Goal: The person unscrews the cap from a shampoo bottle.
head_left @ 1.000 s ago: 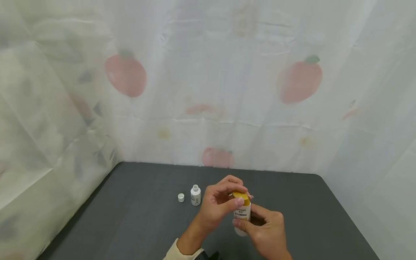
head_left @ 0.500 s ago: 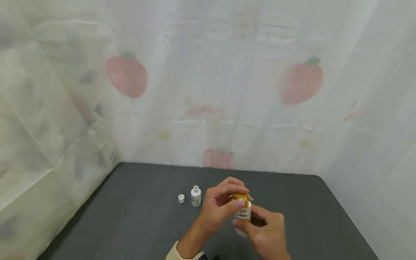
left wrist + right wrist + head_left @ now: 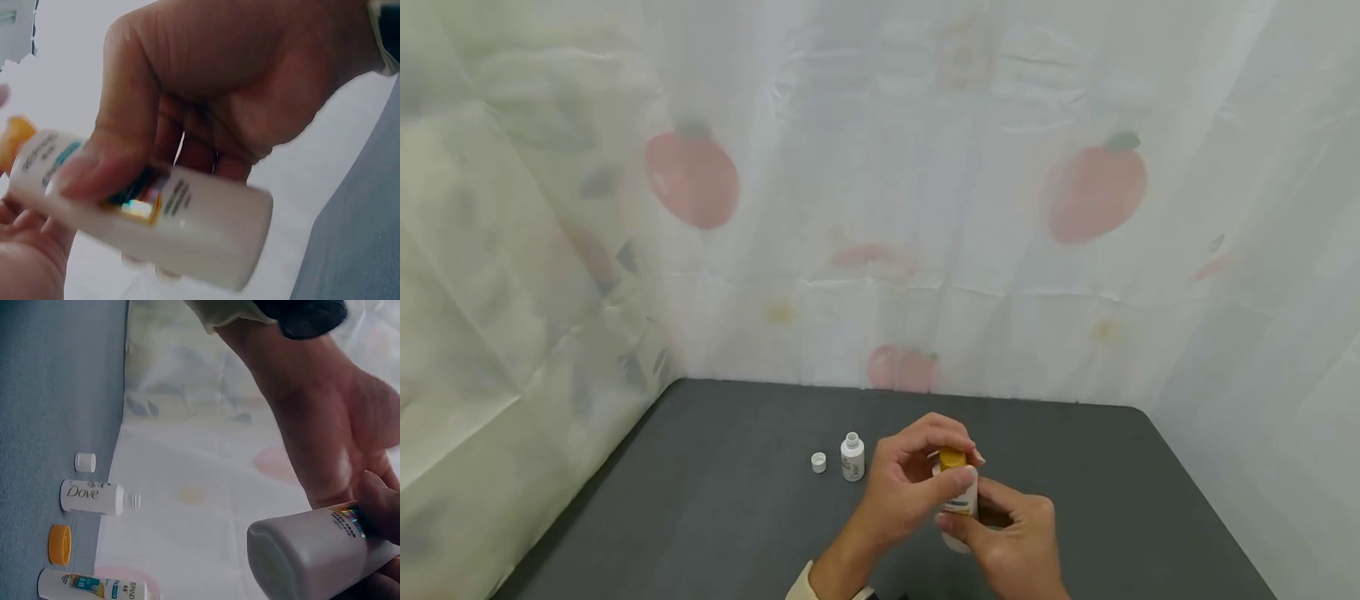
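Observation:
Upright and slightly tilted, a white bottle [image 3: 957, 505] with a printed label and a yellow cap [image 3: 952, 457] stands between the two hands. My right hand [image 3: 1011, 533] grips its body, thumb in front and fingers behind. The left hand [image 3: 910, 471] curls around the top, pinching the yellow cap between thumb and fingers. In the left wrist view the bottle [image 3: 215, 219] lies across the picture with the right thumb on its label. Its smooth base [image 3: 275, 562] faces the right wrist camera.
To the left on the dark table [image 3: 730, 500] stand an uncapped Dove bottle [image 3: 853, 460] and a small white cap [image 3: 818, 462]. The right wrist view also shows an orange cap [image 3: 60, 544] and another labelled, uncapped white bottle [image 3: 55, 585]. A white curtain [image 3: 880, 167] hangs behind.
The left thumb has slid across the front of the yellow cap onto the bottle's upper edge, and the cap has turned. The right hand stays almost still around the bottle.

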### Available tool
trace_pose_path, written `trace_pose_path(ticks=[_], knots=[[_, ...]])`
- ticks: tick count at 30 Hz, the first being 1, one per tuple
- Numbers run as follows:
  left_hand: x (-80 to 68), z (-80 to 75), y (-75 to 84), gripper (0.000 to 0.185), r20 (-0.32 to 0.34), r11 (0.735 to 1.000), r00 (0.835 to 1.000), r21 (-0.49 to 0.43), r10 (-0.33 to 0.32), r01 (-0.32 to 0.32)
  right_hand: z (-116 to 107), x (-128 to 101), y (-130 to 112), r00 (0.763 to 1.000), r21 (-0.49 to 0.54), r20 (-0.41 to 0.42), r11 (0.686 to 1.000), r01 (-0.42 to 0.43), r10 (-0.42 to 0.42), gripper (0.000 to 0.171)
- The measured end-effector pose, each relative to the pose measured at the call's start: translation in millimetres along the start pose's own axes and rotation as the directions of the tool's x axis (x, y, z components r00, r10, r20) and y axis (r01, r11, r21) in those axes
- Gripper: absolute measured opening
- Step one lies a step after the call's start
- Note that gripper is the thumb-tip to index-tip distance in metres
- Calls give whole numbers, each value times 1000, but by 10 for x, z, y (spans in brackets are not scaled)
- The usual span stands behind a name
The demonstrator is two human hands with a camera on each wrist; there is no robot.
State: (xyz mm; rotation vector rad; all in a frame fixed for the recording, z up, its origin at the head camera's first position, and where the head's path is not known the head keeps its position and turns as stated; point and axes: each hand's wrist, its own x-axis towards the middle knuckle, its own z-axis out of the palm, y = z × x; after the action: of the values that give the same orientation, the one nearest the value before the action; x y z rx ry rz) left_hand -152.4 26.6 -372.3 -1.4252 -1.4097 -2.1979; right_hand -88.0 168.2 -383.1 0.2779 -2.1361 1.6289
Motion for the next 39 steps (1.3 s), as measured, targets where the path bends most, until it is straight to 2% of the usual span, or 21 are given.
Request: trace_pose_path(ticks=[6,13,21,27,30,33,39], knots=[[-30,-5,11,21,-31,999,999,-16,-31,31,7,-21,-7,999,21,11,999,-39,39,28],[-10,70,-2,16,-51,1000,999,16,2,-2,15,-41,18,999,32,15,999,-32,31,25],[-73,9,25,23,-42,998,998,-37,-43,41,-27,-24,-35,989,45,14,988,-149,149,31],[-36,34,22,20,-25,999,999,-32,-19,18,-7,-45,-9,995,51,33,994,-97,96,27],[-16,57,13,16,-29,1000,1000,18,-4,5,2,-44,-4,997,46,32,997,-66,65,25],[-24,58,8,13,-37,999,999,42,-10,11,-9,-43,-10,995,50,32,994,-100,99,26],[-68,11,17,22,-39,999,998,-28,-47,46,-48,-32,1,983,68,42,981,-179,177,31]])
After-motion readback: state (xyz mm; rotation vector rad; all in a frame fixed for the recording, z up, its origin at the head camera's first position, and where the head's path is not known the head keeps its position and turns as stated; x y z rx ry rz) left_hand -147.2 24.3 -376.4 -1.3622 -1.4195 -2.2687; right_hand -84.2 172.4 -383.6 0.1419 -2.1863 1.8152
